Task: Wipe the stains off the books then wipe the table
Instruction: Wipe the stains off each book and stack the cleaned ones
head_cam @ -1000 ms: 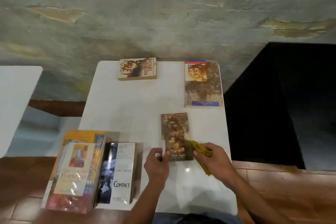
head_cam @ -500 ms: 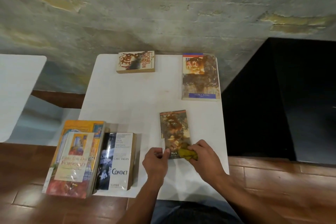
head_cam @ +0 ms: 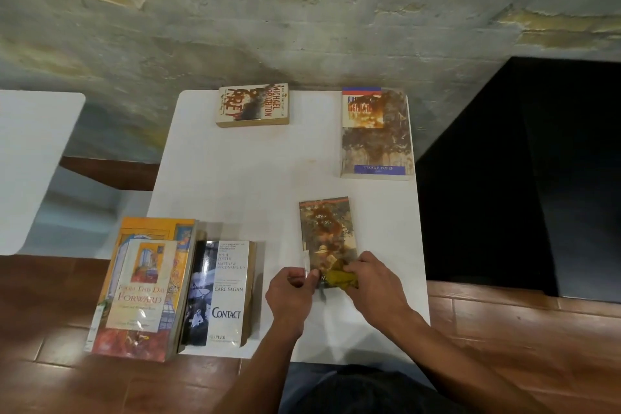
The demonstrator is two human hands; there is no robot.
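Stained book: we see a small paperback (head_cam: 327,239) lying flat near the front right of the white worktop (head_cam: 242,185), its cover smeared brown.
Cloth: our yellow cloth (head_cam: 340,277) sits bunched on the near end of that cover.
Right hand: our right hand (head_cam: 373,282) curls its fingers round the cloth and presses it onto the book.
Left hand: our left hand (head_cam: 290,292) pinches the near left corner of the book between thumb and fingers.
Far books: we see a stained "Prey" paperback (head_cam: 253,105) at the far edge and a larger stained book (head_cam: 376,134) at the far right corner, well apart from each other.
Near left: a "Contact" paperback (head_cam: 221,292) lies just beside a stack topped by "From This Day Forward" (head_cam: 144,289).
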